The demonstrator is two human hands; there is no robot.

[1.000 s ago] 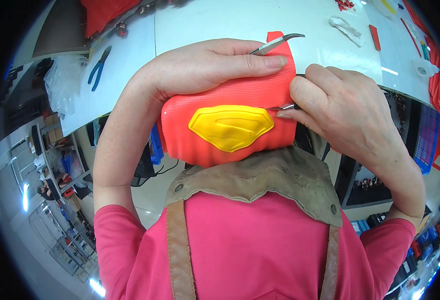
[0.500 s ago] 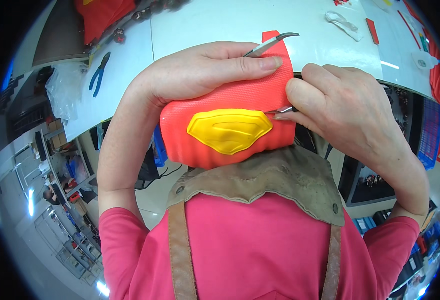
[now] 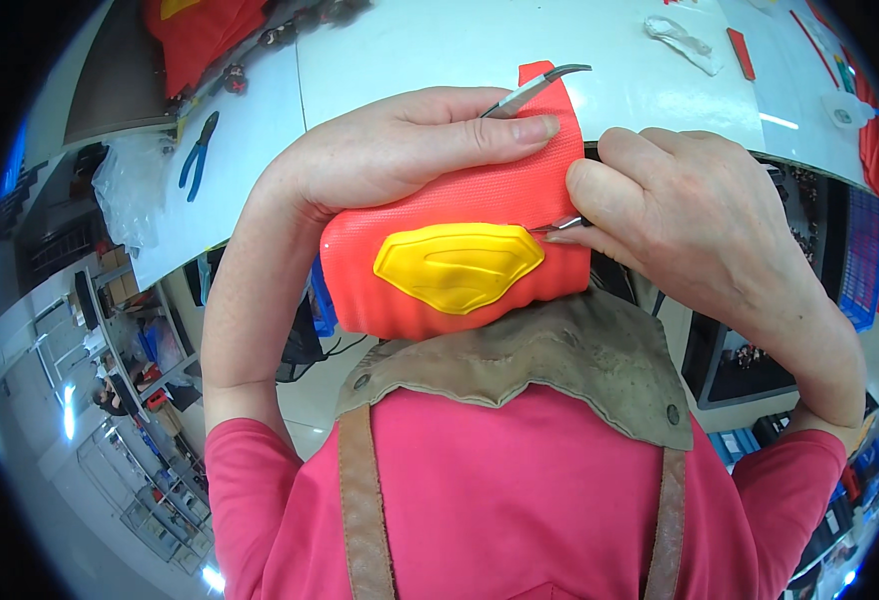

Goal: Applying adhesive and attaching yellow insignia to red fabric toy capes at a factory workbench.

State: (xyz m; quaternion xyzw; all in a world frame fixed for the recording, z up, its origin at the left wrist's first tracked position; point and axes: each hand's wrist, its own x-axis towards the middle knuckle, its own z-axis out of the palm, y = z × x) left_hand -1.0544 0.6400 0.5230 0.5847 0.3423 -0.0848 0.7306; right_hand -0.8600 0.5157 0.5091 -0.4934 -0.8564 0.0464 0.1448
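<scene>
A soft red textured sheet [image 3: 450, 200] with a raised yellow badge [image 3: 460, 265] is bent over in front of my chest. My left hand [image 3: 440, 135] grips its upper part, thumb lying on top. Curved-tip tweezers [image 3: 530, 90] also stick out from under that thumb, their bent points toward the right. At the sheet's right side, my right hand [image 3: 670, 195] pinches a thin pointed metal tool [image 3: 562, 225]. Its tip touches the upper right edge of the badge. Most of this tool is hidden in my fingers, so its kind does not show.
Blue-handled pliers [image 3: 198, 157] lie on the white table [image 3: 400, 60] at left, near a clear plastic bag [image 3: 130, 185]. More red pieces [image 3: 200, 40] are piled at the far left. A crumpled white wrapper [image 3: 682, 42] and a red strip [image 3: 741, 54] lie far right.
Both hands keep their grip and have barely moved. The tool's tip stays at the badge's edge, and the whole view has shifted slightly.
</scene>
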